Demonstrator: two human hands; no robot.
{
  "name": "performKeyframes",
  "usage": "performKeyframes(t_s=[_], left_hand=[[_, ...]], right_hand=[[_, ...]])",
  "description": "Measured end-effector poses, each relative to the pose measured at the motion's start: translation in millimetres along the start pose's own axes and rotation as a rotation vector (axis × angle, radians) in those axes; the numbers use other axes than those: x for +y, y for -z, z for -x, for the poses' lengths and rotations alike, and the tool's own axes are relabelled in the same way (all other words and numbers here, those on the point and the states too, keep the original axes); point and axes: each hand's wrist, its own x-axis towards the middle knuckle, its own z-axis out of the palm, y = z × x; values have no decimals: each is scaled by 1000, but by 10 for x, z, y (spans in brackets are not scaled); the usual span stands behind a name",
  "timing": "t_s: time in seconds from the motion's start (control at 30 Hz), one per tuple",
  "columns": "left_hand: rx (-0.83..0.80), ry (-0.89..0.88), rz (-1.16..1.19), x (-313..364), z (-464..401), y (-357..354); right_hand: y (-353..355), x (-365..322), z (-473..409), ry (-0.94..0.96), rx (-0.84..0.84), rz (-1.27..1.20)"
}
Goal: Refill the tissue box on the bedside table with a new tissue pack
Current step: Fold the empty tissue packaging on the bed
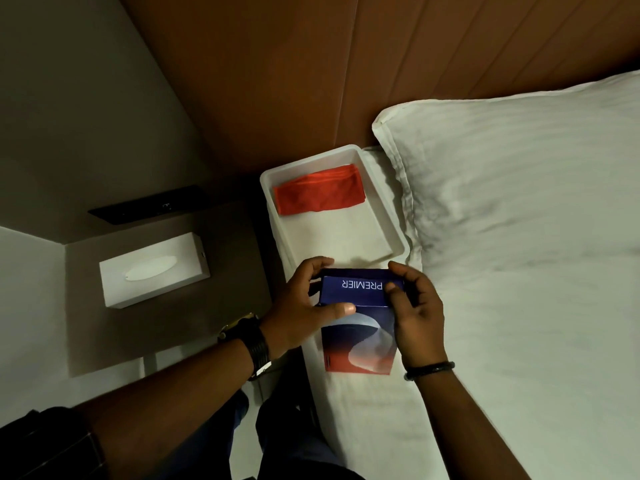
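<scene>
Head view, red cloth [320, 189] in tray [394, 233]

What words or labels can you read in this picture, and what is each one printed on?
"PREMIER": white capitals, upside down from this view, on the blue top flap of the tissue pack held by the left hand and right hand.
The white tissue box on the bedside table shows no readable text.

A bedroom, likely a hotel room, is indicated by a bed made with white sheets [519, 341], a white pillow [519, 168], a padded brown headboard [311, 81] and a bedside table [225, 237] set beside it.
</scene>
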Motion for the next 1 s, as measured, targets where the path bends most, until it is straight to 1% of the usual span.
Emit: performKeyframes(t_s=[0.07,0.13,0.23,0.4,0.47,0.57,0.63,0.7,0.73,0.8,0.9,0.93,1.0], left_hand=[[-6,-17,-19,25,-24,0],[-20,-63,-85,39,-31,2],[-18,-158,-214,-13,-24,-15],[-48,-178,-362,-190,-33,-7],[-59,-189,-401,-191,-63,21],[-113,-156,-375,-140,-120,67],[-135,-130,-326,-99,-141,98],[-119,-104,-256,-72,-143,129],[-87,-70,-217,-66,-144,146],[10,37,-149,-79,-139,187],[141,190,-192,-155,-95,249],[163,249,-159,-178,-64,259],[178,349,-10,-184,3,260]], right_hand=[[-25,32,-25,-38,25,-34],[-30,64,-27,-42,25,11],[-23,130,-38,-3,6,87],[36,217,-18,76,-13,229],[81,207,4,162,-79,315],[180,217,-13,283,-232,405],[237,189,-61,300,-301,452],[257,156,-119,294,-331,476],[254,143,-146,287,-325,474],[249,122,-199,253,-257,418],[282,115,-291,136,-68,258],[290,122,-322,76,-5,174],[258,133,-379,-32,84,23]])
